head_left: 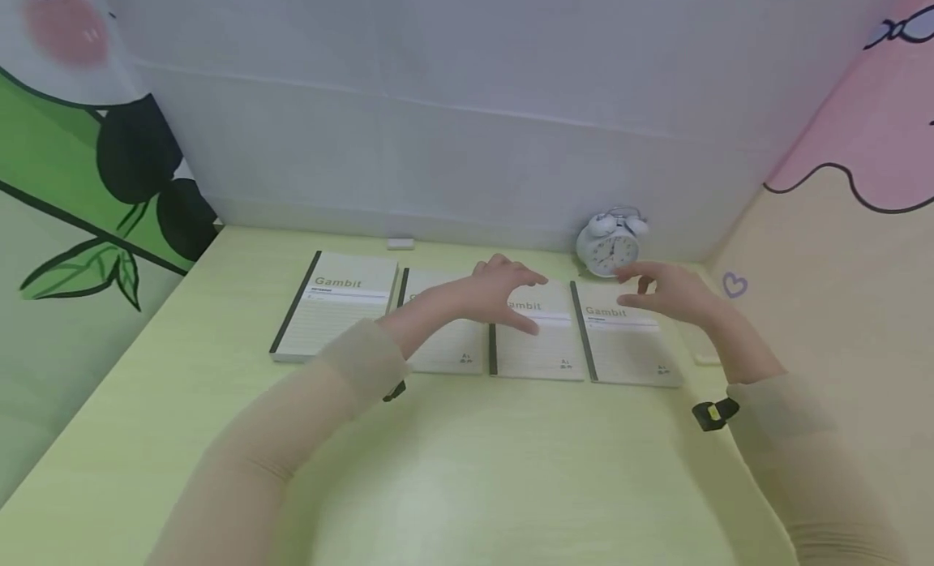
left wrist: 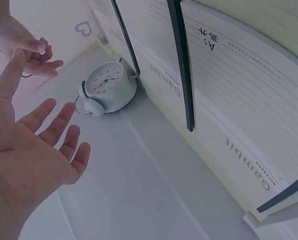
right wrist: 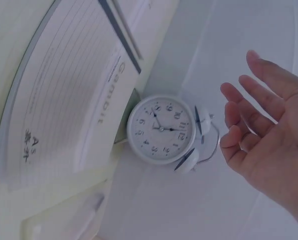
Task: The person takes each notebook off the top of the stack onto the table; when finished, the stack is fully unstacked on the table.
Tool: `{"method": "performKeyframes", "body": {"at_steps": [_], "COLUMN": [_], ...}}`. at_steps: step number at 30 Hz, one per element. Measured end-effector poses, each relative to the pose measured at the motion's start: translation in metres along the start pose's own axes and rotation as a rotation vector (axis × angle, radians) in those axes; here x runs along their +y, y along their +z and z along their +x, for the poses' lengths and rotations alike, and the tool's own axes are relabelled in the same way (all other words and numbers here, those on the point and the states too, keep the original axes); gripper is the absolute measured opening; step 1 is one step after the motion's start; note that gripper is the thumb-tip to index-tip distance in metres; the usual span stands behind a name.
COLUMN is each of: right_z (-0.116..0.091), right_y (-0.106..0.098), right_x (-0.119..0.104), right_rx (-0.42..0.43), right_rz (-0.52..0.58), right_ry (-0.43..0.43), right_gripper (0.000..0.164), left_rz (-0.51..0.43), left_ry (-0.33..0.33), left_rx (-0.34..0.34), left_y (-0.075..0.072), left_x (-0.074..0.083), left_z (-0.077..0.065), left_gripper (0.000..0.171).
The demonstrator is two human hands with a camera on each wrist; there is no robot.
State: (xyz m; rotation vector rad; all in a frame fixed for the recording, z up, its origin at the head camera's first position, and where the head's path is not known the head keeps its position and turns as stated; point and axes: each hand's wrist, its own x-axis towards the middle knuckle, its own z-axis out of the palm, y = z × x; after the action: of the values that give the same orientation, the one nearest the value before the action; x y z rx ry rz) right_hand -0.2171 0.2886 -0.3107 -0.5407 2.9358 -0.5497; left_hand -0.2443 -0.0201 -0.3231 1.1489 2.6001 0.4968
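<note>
A white twin-bell alarm clock (head_left: 609, 250) stands at the back of the table, behind the rightmost notebook (head_left: 623, 339). My right hand (head_left: 674, 294) hovers over that notebook's right side, close to the clock, with bent fingers and nothing between them. To its left, my left hand (head_left: 492, 294) is held over another notebook (head_left: 536, 351), thumb and fingers spread apart. The left wrist view has the left palm (left wrist: 26, 162) bare, with the clock beyond the fingertips. In the right wrist view, a gap separates the clock's bells from the fingers (right wrist: 233, 145).
Two further "Gambit" notebooks lie to the left; the leftmost notebook (head_left: 343, 306) looks thicker, and its neighbour (head_left: 448, 347) is partly covered by my left forearm. A small white block (head_left: 400, 244) sits by the back wall. A pale flat item (head_left: 704, 347) lies at the right edge.
</note>
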Motion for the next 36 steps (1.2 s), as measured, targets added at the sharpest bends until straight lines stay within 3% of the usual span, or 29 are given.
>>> {"method": "performKeyframes", "body": {"at_steps": [6, 12, 23, 29, 36], "right_z": [0.007, 0.02, 0.035, 0.046, 0.06], "right_y": [-0.003, 0.002, 0.023, 0.041, 0.064], "right_x": [-0.036, -0.069, -0.122, -0.146, -0.173], "right_rx": [0.007, 0.06, 0.177, 0.215, 0.168], "right_rz": [0.045, 0.057, 0.11, 0.197, 0.255], "right_ry": [-0.052, -0.112, -0.161, -0.204, -0.256], "right_gripper": [0.049, 0.049, 0.052, 0.055, 0.057], "left_rz": [-0.008, -0.033, -0.092, -0.057, -0.04], "left_ry": [0.003, 0.015, -0.075, -0.143, -0.244], "left_rx": [0.028, 0.11, 0.259, 0.302, 0.324], "left_y": [-0.02, -0.035, -0.063, -0.063, -0.053], "left_x": [-0.006, -0.021, -0.063, -0.093, -0.129], "left_z": [-0.028, -0.058, -0.119, -0.148, -0.172], "left_gripper": [0.08, 0.078, 0.078, 0.08, 0.083]}}
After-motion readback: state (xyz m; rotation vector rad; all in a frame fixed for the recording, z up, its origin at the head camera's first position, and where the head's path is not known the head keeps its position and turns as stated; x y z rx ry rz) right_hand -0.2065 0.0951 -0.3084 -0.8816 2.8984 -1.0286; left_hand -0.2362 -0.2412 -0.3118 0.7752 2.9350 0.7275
